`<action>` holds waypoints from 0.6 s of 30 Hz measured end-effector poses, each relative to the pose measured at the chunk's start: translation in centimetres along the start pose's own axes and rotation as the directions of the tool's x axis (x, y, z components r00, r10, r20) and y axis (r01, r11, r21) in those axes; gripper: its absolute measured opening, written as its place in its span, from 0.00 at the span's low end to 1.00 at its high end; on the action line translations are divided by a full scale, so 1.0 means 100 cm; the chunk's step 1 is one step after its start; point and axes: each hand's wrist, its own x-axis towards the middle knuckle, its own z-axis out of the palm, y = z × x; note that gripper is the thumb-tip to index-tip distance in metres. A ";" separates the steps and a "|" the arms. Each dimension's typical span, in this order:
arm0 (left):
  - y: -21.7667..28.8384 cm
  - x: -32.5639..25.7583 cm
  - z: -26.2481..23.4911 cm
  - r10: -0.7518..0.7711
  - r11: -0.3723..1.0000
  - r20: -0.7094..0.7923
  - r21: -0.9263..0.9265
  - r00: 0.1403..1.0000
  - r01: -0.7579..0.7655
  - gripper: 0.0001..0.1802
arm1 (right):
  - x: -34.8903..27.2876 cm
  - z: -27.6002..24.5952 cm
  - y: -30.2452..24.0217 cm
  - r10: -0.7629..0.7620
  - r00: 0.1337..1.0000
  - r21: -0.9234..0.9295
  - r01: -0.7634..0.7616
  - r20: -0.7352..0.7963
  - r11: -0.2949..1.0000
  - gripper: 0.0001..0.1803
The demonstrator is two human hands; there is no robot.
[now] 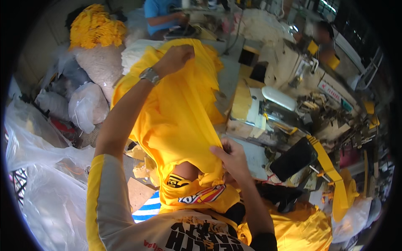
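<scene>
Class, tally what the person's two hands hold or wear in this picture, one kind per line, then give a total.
Yellow garment, held up by the left hand and pinched by the right hand: 1
Wristwatch on the left wrist: 1
Total: 2

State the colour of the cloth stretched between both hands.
Bright yellow fabric garment, plainest in the head view.

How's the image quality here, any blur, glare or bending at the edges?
Head view: strong fisheye bending, with a black rim at the corners; daylight glare whitens the clear plastic bags at left; the yellow fabric and both the left hand and right hand are fairly sharp; the far sewing machine area looks softer and cluttered.
</scene>
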 end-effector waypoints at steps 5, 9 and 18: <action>0.150 -0.015 0.021 0.066 0.824 0.047 -0.566 0.997 -0.028 0.05 | -0.107 -0.106 0.009 0.094 0.787 -0.144 -0.006 0.610 0.990 0.15; 0.208 -0.014 0.069 0.052 0.618 0.234 -0.771 0.971 0.152 0.06 | -0.125 -0.138 -0.004 0.164 0.834 -0.450 0.110 0.527 0.886 0.16; 0.235 -0.020 0.080 0.217 0.975 0.022 -0.051 0.976 -0.216 0.14 | -0.037 -0.077 -0.008 -0.070 0.938 -0.018 0.068 -0.340 0.998 0.11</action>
